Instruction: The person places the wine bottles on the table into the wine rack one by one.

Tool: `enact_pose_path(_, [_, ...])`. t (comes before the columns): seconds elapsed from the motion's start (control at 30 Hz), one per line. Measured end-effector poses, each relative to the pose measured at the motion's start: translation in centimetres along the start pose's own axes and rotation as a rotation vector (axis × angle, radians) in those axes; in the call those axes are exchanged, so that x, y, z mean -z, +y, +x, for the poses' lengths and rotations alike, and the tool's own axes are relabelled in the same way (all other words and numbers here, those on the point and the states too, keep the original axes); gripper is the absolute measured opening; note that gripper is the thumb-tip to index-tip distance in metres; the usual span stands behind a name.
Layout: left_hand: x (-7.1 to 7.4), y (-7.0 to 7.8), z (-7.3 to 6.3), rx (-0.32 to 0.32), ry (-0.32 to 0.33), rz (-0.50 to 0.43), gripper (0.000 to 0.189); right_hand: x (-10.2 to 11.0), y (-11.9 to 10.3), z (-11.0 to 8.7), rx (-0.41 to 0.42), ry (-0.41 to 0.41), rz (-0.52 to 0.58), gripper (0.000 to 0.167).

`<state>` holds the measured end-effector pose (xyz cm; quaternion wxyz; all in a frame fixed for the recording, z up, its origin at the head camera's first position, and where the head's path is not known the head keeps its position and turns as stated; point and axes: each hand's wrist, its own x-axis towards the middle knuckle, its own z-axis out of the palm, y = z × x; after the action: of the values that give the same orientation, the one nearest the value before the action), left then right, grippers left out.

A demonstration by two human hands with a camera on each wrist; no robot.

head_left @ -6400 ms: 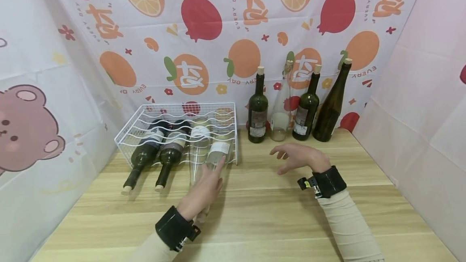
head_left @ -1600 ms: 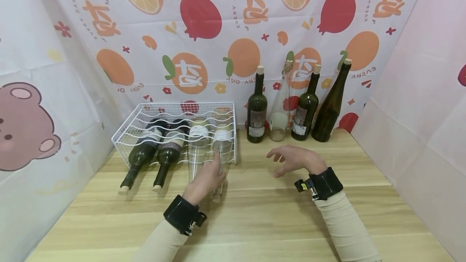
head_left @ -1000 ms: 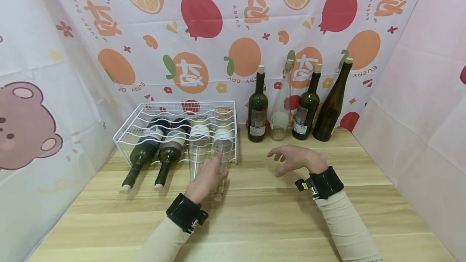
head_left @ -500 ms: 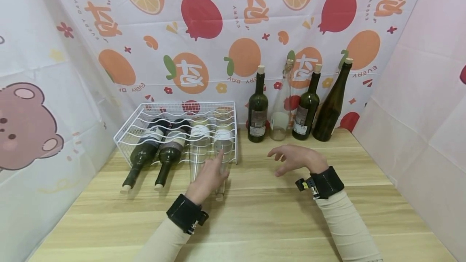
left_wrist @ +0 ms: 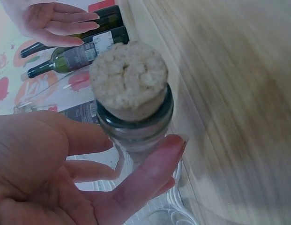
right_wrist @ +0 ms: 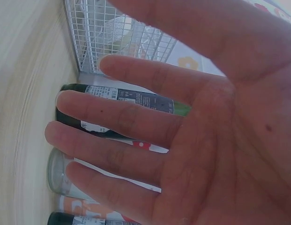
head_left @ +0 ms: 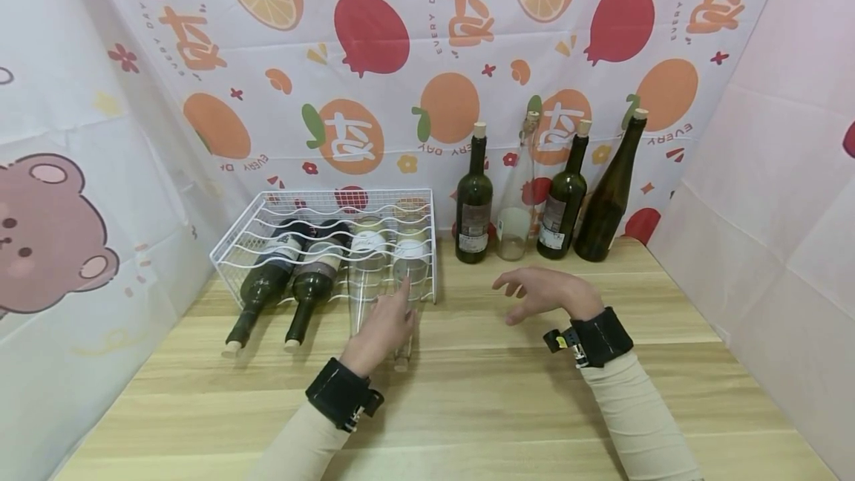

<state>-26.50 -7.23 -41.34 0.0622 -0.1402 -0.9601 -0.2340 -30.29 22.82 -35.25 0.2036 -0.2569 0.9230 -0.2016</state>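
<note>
My left hand (head_left: 382, 329) is over the rightmost clear glass wine bottle (head_left: 410, 267), which lies in a white wire rack (head_left: 314, 200) with its corked neck toward me. The index finger lies straight along the bottle, while the thumb and other fingers curl about its neck. The left wrist view shows its cork (left_wrist: 129, 77) close up, with fingertips around the neck. My right hand (head_left: 548, 292) hovers above the table with loosely bent fingers and holds nothing. In the right wrist view its fingers (right_wrist: 122, 117) are spread apart.
Another clear bottle (head_left: 366, 273) and two dark bottles (head_left: 263, 280) (head_left: 314, 284) lie in the rack. Along the back curtain stand several corked bottles: a green one (head_left: 474, 199), a clear one (head_left: 514, 221), another green one (head_left: 564, 199) and a tall brown one (head_left: 609, 199).
Since the earliest frame, the clear bottle in my left hand has moved deeper into the rack and straightened, its cork farther from me. Over the last second, both hands have stayed nearly still.
</note>
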Motion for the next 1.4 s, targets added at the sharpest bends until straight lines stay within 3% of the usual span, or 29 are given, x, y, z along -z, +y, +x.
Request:
enact_pose_path(0.13, [-0.08, 0.0, 0.02, 0.009, -0.008, -0.031, 0.071, -0.04, 0.09, 0.05, 0.004, 0.004, -0.007, 0.063])
enact_pose_path(0.83, [-0.33, -0.09, -0.03, 0.019, 0.036, 0.002, 0.067, -0.21, 0.12, 0.24, 0.01, 0.003, -0.016, 0.062])
enact_pose_path(1.2, [-0.28, -0.05, -0.41, 0.028, -0.071, -0.027, 0.081, -0.31, 0.2, 0.14, 0.019, 0.004, -0.001, 0.063])
enact_pose_path(1.4, [-0.24, 0.0, -0.37, 0.023, -0.067, -0.037, 0.078, -0.26, 0.2, 0.14, 0.019, 0.004, 0.003, 0.063])
